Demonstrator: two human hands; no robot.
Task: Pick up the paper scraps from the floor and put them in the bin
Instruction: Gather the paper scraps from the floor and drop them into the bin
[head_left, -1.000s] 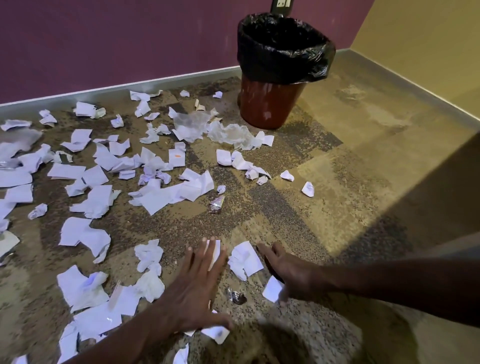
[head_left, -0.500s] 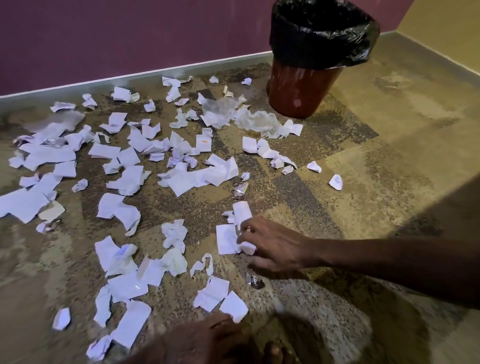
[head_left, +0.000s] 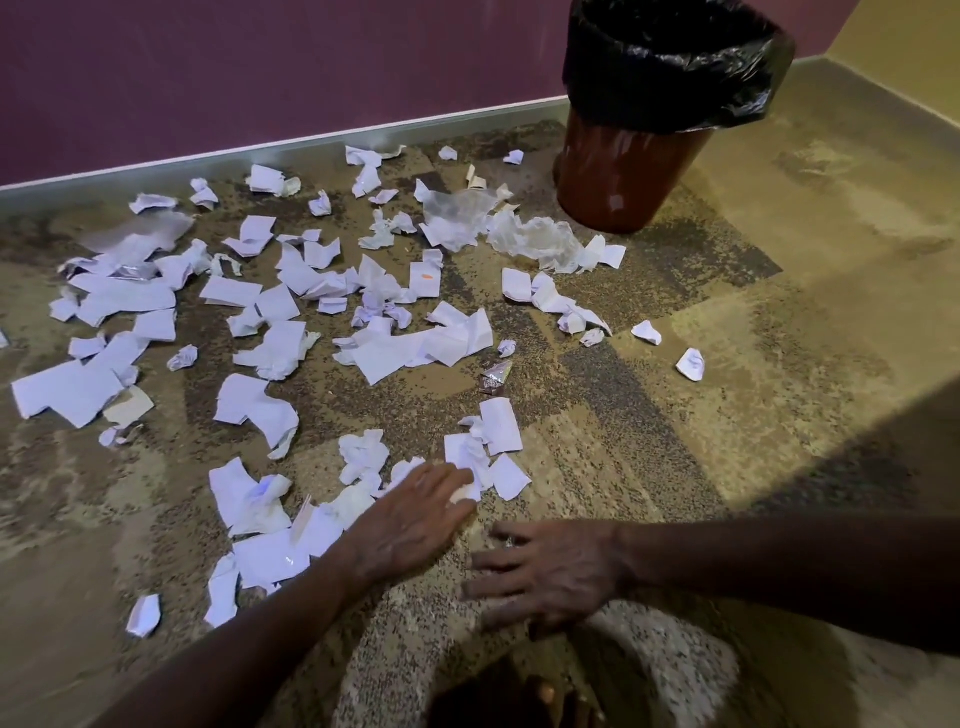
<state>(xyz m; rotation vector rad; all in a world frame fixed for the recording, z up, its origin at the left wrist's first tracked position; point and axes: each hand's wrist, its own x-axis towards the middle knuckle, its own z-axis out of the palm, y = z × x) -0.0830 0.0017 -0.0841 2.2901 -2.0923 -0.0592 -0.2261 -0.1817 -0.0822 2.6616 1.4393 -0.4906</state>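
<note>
Several white paper scraps (head_left: 415, 348) lie strewn over the speckled floor from the left edge to the middle. The bin (head_left: 631, 171), brown with a black liner (head_left: 670, 67), stands at the back right against the wall. My left hand (head_left: 415, 519) rests flat on the floor with fingers spread, its tips touching a small cluster of scraps (head_left: 485, 452). My right hand (head_left: 550, 574) lies palm down just to the right, fingers apart, on bare floor. Neither hand holds paper.
A purple wall with a grey skirting (head_left: 260, 150) runs along the back, a yellow wall at the right. Crumpled clear plastic (head_left: 535, 239) lies near the bin's foot. A small foil wrapper (head_left: 493, 376) sits mid-floor. My toes (head_left: 545, 693) show at the bottom.
The view has shifted. My left hand came back in from below and reached onto the scraps; my right hand let go of the cluster and drew back toward me.
</note>
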